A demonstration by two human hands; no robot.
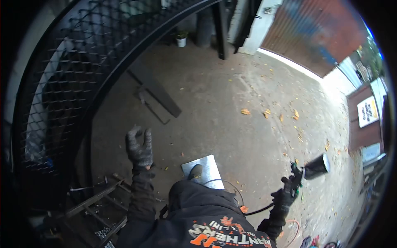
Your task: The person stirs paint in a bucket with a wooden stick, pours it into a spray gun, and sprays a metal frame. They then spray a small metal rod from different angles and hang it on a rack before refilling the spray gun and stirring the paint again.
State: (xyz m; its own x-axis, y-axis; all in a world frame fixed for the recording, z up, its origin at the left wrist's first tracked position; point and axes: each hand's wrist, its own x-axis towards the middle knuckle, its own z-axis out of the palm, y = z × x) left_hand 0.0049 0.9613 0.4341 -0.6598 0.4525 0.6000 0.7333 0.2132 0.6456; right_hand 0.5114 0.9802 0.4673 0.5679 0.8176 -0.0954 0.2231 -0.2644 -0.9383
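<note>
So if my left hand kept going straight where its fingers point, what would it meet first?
Probably the dark metal bars lying on the concrete floor ahead of your left hand, though depth is unclear.

Mesh gate [62, 82] flanks the left hand [139, 148]; floor [231, 124] ahead lies open.
</note>
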